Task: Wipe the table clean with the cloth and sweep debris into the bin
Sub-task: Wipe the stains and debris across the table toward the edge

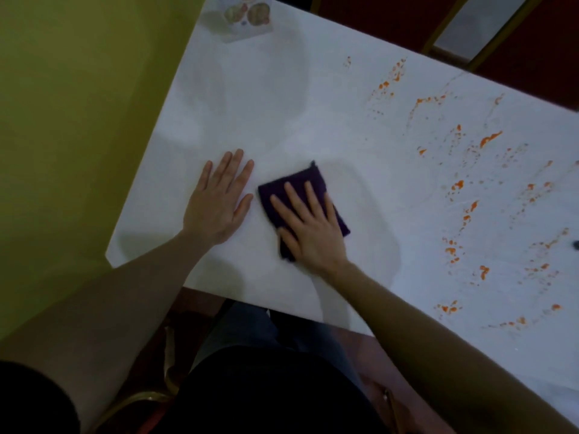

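Along the left side of the scene a yellow-green wall [62,120] runs beside the white tabletop [266,104], whose surface is smooth and matte with a blunt cut corner at the near left. At the far left edge stands a small printed card [244,17], blurred, so its pictures cannot be read.

Just right of that edge the left hand [219,202] rests palm down on bare tabletop, fingers [233,166] straight and slightly spread, holding nothing. It lies just beside the cloth [305,180] but does not touch it.

Next comes the cloth itself: a dark purple, soft-looking folded rectangle, its long axis running from the far left toward the near right. The right hand [310,230] lies flat on top of it, fingers straight and pointing to the far left, pressing it down rather than gripping it; part of the cloth shows beyond the fingertips and along the right edge of the palm.

Everything the coming move depends on lies to the right. Orange stains [457,186], in smears and specks, spread over the right half of the tabletop, well apart from the cloth, from the far edge to the near edge. The right hand is the nearer one and already bears the cloth, so a sweep rightward seems the natural stroke. A small dark object [576,244] at the right border is perhaps a bit of debris. No bin is in view.
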